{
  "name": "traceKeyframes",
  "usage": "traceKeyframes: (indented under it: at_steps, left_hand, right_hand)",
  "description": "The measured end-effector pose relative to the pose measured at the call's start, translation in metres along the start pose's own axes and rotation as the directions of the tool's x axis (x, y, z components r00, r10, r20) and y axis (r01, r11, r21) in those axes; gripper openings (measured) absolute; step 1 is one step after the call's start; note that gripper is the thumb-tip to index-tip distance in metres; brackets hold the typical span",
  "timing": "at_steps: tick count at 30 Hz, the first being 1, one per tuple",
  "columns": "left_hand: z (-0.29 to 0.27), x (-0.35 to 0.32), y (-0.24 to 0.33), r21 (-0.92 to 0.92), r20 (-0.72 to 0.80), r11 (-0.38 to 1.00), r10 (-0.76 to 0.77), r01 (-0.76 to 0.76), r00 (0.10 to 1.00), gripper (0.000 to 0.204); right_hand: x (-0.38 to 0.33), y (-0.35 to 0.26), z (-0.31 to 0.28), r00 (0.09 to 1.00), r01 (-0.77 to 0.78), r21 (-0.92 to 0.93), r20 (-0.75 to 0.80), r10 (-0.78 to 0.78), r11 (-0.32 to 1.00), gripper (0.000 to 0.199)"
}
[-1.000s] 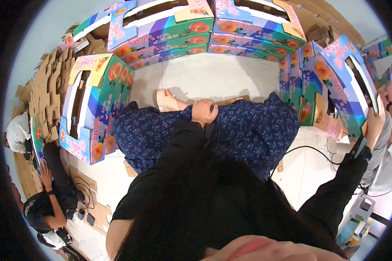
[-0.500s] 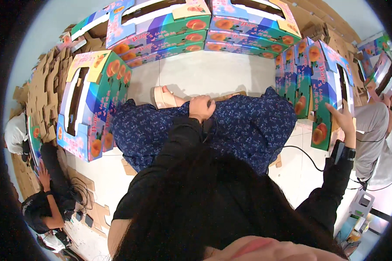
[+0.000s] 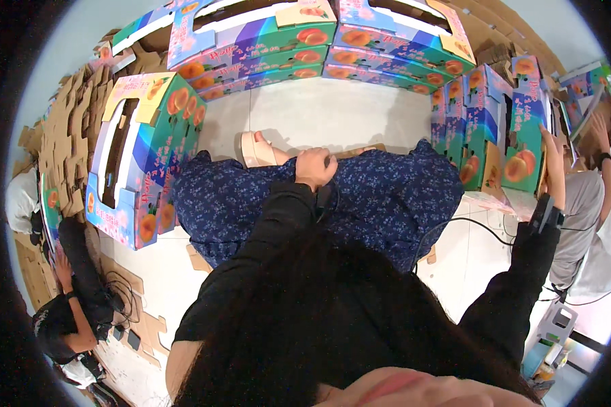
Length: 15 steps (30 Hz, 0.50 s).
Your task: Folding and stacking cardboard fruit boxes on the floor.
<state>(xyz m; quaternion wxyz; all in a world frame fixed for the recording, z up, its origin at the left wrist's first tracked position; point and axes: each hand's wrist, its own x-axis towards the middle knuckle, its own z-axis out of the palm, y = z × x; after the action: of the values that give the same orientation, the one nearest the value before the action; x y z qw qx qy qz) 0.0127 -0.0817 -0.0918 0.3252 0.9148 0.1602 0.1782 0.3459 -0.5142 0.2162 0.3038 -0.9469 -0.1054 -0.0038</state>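
Observation:
My left hand (image 3: 315, 167) rests as a closed fist on my blue flowered skirt (image 3: 387, 197), nothing visibly in it. My right hand (image 3: 553, 163), in a black sleeve with a dark wrist band, lies flat with its fingers up against the side of a colourful fruit box (image 3: 526, 136). That box stands on edge at the end of a row of similar boxes (image 3: 465, 129) on my right. My foot in a beige sandal (image 3: 259, 149) pokes out past the skirt onto the white floor.
Printed fruit boxes (image 3: 285, 41) are stacked along the back, with another large one (image 3: 142, 156) at my left. Flat brown cardboard (image 3: 68, 129) piles up far left. One person (image 3: 75, 298) crouches lower left; another in a grey shirt (image 3: 584, 210) stands right. A black cable (image 3: 455, 224) crosses the floor.
My right hand swung the tilted box inward from the far right and stood it on edge against the row. My left fist stayed on my lap.

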Motion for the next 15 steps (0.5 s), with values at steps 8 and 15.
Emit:
traceKeyframes:
  at_steps: [8, 15]
  left_hand:
    - [0.000, 0.003, 0.004, -0.014, -0.007, 1.000, -0.001, 0.001, 1.000, 0.027]
    - [0.004, 0.004, -0.001, -0.029, 0.007, 0.999, 0.021, -0.021, 1.000, 0.027]
  right_hand:
    - [0.018, 0.019, 0.048, 0.994, 0.018, -0.277, -0.097, -0.046, 0.961, 0.096]
    - [0.017, 0.004, 0.037, 0.997, 0.007, -0.276, -0.076, -0.029, 0.961, 0.098]
